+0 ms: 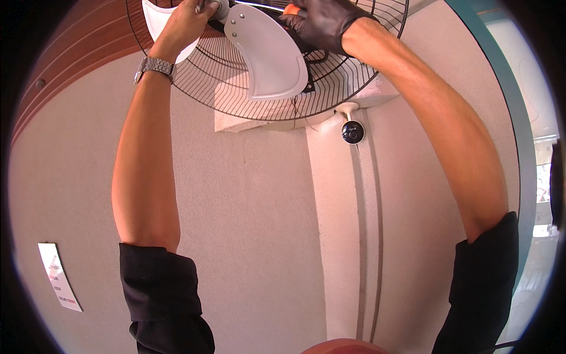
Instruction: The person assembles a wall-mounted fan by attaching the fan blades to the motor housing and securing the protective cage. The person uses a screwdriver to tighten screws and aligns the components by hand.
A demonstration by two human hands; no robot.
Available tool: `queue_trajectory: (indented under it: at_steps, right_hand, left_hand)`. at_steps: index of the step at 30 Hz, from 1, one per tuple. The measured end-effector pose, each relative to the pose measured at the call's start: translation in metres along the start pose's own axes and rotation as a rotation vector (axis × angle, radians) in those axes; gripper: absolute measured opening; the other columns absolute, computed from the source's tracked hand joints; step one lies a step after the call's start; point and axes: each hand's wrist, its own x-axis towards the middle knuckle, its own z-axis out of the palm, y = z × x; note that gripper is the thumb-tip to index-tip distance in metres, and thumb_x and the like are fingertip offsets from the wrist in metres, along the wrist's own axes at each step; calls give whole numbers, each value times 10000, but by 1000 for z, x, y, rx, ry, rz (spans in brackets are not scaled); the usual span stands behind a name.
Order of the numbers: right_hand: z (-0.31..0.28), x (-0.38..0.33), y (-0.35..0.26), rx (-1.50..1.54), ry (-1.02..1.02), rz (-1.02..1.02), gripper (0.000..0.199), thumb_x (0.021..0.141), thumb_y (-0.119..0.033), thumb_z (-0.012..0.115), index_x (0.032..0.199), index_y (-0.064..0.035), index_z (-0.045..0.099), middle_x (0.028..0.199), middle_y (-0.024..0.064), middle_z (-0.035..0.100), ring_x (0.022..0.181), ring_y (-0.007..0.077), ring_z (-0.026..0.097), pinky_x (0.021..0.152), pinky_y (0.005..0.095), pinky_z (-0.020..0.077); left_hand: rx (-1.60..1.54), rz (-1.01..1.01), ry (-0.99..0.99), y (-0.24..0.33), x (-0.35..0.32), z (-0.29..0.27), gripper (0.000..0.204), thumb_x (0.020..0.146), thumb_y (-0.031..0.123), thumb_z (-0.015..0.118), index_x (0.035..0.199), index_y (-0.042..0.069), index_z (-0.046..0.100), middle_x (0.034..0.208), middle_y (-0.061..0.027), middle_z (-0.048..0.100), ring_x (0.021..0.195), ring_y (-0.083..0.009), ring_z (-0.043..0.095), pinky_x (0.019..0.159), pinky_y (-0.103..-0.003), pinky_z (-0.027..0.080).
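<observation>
A wall-mounted fan with a black wire rear guard (236, 88) and white blades (265, 53) fills the top of the view. My left hand (188, 20), bare with a metal watch at the wrist, grips the fan's hub (221, 7) between the blades. My right hand (321, 22) wears a black glove and is closed around an orange-handled tool (291, 9) pointed toward the hub. Both arms reach upward from the lower edge.
A small round black-lensed camera (352, 131) hangs on a white bracket just below the fan. Cable conduits (365, 236) run down the beige wall. A paper notice (59, 277) is stuck at lower left. A teal frame edge (513, 106) stands on the right.
</observation>
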Motion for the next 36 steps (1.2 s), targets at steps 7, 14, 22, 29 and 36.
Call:
queue_trajectory:
  at_steps: [7,14,22,29,36]
  right_hand:
    - [-14,-25,-14,-72,16,-27,317,991,-252,523,1088,-45,744,1022,262,732,942,387,734,833,462,570]
    - [-58,-118,-25,-335,243,74,289,988,-284,565,1148,-80,692,862,192,706,748,340,707,727,474,575]
    - [-86,-407,-82,-139,-352,611,263,954,-296,694,1155,-135,640,919,91,669,747,299,691,616,416,564]
    - [-158,-793,-243,-590,-179,1990,425,1045,-424,440,1124,-68,658,1043,214,734,923,436,706,840,541,543]
    - [-107,-853,-649,-1321,540,2852,360,890,-279,573,1210,-183,708,1079,205,749,1027,384,731,867,465,563]
  left_hand:
    - [118,39,25,-9,-3,-1,335,1031,150,605,1282,-71,583,1198,-141,687,1086,-251,668,957,-379,543]
    - [-154,123,241,-7,9,34,464,1047,281,589,1423,13,536,1207,-154,693,1029,-210,691,874,-360,554]
    - [-49,522,534,31,-185,109,432,1015,267,635,1381,45,576,1221,-167,658,996,-233,685,793,-365,576]
    - [-1002,796,-115,187,-613,234,350,967,86,664,1302,32,577,1359,-183,556,1119,-300,626,864,-406,578]
    - [-1793,489,-1057,425,-728,185,432,944,62,676,1353,4,548,1445,-185,488,1252,-315,553,885,-434,561]
